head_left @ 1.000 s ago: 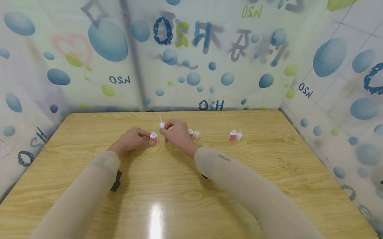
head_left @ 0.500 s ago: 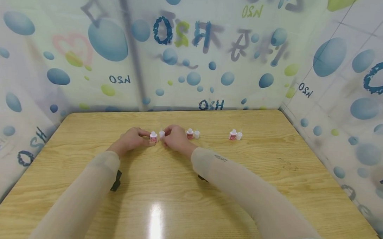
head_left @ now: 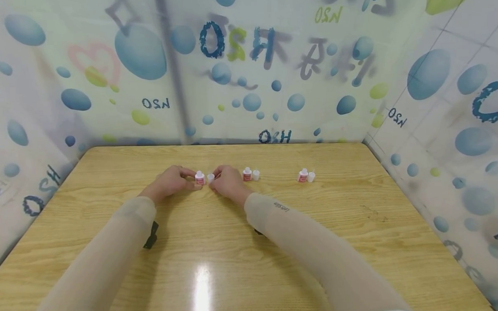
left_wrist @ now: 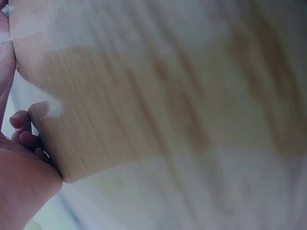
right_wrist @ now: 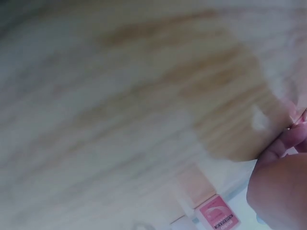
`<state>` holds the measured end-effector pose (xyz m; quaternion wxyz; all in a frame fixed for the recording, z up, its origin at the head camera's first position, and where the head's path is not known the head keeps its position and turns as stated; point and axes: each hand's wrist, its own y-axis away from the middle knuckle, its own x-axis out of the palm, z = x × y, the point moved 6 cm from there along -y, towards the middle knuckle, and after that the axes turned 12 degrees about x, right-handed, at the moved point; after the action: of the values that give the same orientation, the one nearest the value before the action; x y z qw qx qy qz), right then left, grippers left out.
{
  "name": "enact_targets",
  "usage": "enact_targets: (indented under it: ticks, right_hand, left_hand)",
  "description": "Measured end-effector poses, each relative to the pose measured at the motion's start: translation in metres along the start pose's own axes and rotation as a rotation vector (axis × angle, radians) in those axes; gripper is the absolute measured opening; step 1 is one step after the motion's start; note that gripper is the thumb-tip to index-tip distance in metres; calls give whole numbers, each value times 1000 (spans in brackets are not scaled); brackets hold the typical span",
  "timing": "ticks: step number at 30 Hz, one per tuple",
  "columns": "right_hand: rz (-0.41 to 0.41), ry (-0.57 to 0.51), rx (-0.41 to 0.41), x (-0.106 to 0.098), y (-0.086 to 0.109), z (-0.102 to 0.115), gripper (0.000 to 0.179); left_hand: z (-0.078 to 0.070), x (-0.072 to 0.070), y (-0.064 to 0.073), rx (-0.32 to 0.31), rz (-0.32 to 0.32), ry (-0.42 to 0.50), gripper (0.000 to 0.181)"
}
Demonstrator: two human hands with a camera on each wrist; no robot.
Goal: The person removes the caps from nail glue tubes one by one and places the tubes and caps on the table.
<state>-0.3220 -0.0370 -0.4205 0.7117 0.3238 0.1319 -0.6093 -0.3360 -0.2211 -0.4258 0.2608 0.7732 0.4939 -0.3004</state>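
Observation:
A small white bottle (head_left: 199, 178) with a red label stands upright toward the back of the table. My left hand (head_left: 170, 180) holds it from the left, thumb in front and fingers behind. Just to its right, a small white cap (head_left: 210, 178) sits low at the tabletop. My right hand (head_left: 229, 180) pinches this cap from the right with thumb and fingertips. In the left wrist view only part of the left hand (left_wrist: 24, 187) shows at the edge. The right wrist view has the right hand (right_wrist: 280, 177) at its right edge, with its fingertips partly cut off.
Another red-labelled bottle (head_left: 247, 174) stands right of my right hand, a white cap (head_left: 256, 175) beside it. Farther right is a third bottle (head_left: 303, 175) with its own cap (head_left: 311, 177). The wooden table (head_left: 236, 265) ends at a patterned wall covering (head_left: 250, 82).
The right hand has brought the cap down from the air, where its thin applicator pointed up, to table level right of the bottle. The left hand and its bottle have stayed put.

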Motion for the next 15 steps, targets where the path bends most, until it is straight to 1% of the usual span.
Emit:
enact_targets:
  ticks: [4,10,12,15]
  right_hand:
    - [1,14,15,1,-2,-1,17]
    - [8,49,50,3,-3,-2,15]
    - [7,62,52,2,-2,-1,18]
    - [-8,101,52,1,1,-1,32]
  left_hand:
    - [-1,1,1,9,1,12,62]
    - [-1,2,3,12,3,7,63]
    - [-1,2,2,16,4,2,63]
    - [0,3,1,22,1,-8,64]
